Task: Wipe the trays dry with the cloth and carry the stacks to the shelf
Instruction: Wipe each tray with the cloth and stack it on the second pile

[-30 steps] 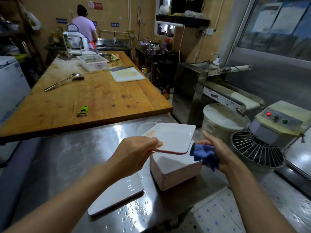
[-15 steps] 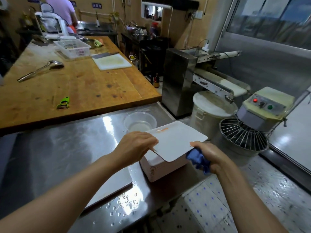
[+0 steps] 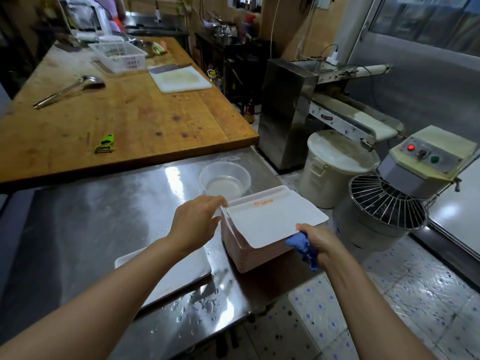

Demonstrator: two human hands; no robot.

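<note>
A white tray [image 3: 272, 219] with an orange logo lies skewed on top of a stack of trays [image 3: 249, 258] near the right edge of the steel table [image 3: 91, 216]. My left hand [image 3: 194, 222] touches the tray's left edge with relaxed fingers. My right hand [image 3: 317, 245] grips a bunched blue cloth [image 3: 302, 246] at the tray's near right corner, thumb on the tray's top. One more white tray [image 3: 181, 276] lies flat on the wet table, partly hidden under my left forearm.
A clear plastic bowl [image 3: 225, 179] with water stands just behind the stack. Water drops [image 3: 197, 305] lie on the table's front. A wooden table [image 3: 124, 110] behind holds a green peeler [image 3: 105, 144], ladle, basket and cutting board. A dough mixer [image 3: 389, 203] and white bucket [image 3: 335, 167] stand right.
The tray I held raised over the stack has come down onto the stack. My left hand has loosened from gripping its edge to touching it; the cloth hand stays at the near right corner.
</note>
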